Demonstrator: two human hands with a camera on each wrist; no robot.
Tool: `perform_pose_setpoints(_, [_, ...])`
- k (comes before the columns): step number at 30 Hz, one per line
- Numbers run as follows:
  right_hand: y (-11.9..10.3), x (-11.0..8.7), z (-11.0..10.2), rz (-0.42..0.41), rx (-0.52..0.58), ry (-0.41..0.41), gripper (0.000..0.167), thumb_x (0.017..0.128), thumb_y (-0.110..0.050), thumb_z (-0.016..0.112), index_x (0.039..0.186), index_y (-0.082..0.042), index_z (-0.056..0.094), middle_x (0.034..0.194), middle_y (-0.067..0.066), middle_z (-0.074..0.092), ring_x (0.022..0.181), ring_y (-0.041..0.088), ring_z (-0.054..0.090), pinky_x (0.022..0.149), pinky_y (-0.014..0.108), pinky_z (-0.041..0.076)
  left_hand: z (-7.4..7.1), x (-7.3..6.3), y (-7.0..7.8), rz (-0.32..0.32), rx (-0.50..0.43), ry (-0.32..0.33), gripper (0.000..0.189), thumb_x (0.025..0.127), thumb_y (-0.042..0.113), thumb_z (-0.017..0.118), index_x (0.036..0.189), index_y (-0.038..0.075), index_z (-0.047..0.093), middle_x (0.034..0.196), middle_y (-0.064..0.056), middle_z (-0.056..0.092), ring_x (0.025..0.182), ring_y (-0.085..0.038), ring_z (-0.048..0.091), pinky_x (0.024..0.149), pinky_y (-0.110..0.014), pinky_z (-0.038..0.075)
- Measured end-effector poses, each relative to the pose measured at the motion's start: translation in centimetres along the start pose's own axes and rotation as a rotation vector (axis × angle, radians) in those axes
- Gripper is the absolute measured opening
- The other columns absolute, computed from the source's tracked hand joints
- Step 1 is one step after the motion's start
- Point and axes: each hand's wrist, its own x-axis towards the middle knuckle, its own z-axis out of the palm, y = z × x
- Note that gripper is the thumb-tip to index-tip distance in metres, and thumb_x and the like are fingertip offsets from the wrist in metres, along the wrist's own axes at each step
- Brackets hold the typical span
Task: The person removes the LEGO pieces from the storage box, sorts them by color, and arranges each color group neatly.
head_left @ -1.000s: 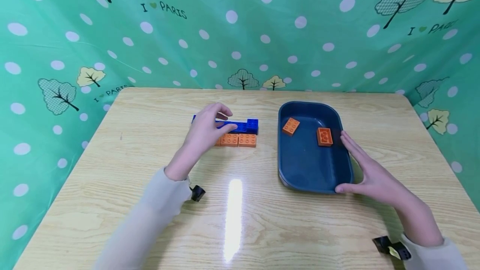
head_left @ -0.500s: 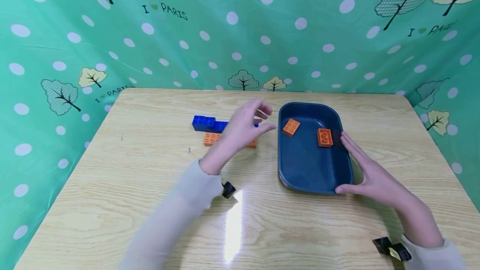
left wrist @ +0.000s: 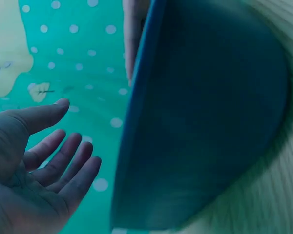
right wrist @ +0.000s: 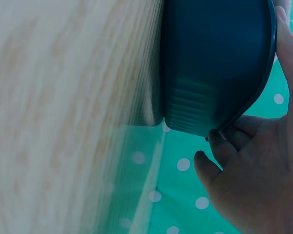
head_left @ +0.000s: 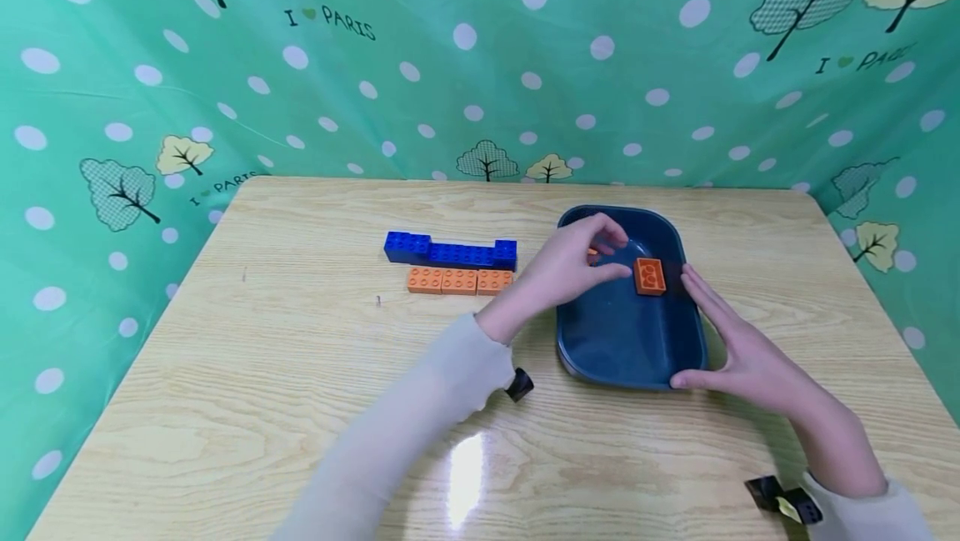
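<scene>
A dark blue plastic bin (head_left: 628, 349) stands on the right half of the table. My left hand (head_left: 566, 262) reaches over its left rim, thumb and fingers apart with nothing between them. Beneath that hand an orange brick (head_left: 592, 252) is mostly covered. Another orange brick (head_left: 649, 276) lies farther right inside the bin, just beyond my left fingertips. At the bin's right side my right hand (head_left: 750, 358) touches the rim, its thumb at the near corner and its fingers stretched along the edge. The right wrist view has this hand (right wrist: 259, 170) against the bin's outer wall.
Left of the bin, a long blue brick bar (head_left: 459, 254) with a raised block at each end lies on the wooden table (head_left: 300, 408). Several orange bricks (head_left: 459, 281) form a row just in front of it. A green dotted cloth (head_left: 420, 49) hangs behind the table.
My left hand has moved right, from above the blue and orange bricks to over the bin, which uncovers both rows. The right hand and the bin stay where they were.
</scene>
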Motion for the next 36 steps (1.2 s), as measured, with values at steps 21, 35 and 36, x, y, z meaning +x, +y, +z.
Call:
perform_pose_setpoints(21, [-0.1,0.0,0.0,-0.022,-0.016,0.01,0.121,0.074,-0.019,0.088,0.161,-0.028,0.005,0.17,-0.004,-0.001,0.147,-0.012,0.0,0.112,0.077,0.019,5.7,4.3,-1.5,-0.286,0.017,-0.223,0.06,0.093,0.024,0.071,0.147,0.018,0.045,0.149,0.0,0.052,0.132,-0.012,0.053,0.112,-0.024,0.043])
perform_pose_setpoints(35, [0.1,-0.1,0.0,-0.004,-0.03,0.005,0.122,0.075,-0.019,0.088,0.161,-0.029,0.003,0.17,-0.004,-0.002,0.149,-0.009,-0.002,0.126,0.048,0.011,6.3,4.6,-2.1,-0.241,0.04,-0.472,0.041,0.091,0.008,0.072,0.129,0.016,0.061,0.123,0.002,0.067,0.106,-0.006,0.062,0.09,-0.014,0.049])
perform_pose_setpoints(36, [0.1,-0.1,0.1,-0.005,-0.033,0.006,0.122,0.075,-0.019,0.088,0.161,-0.029,0.003,0.17,-0.004,-0.002,0.148,-0.009,-0.001,0.126,0.048,0.012,6.3,4.6,-2.2,-0.23,0.046,-0.5,0.041,0.091,0.007,0.072,0.13,0.016,0.061,0.124,0.002,0.067,0.105,-0.006,0.062,0.089,-0.013,0.048])
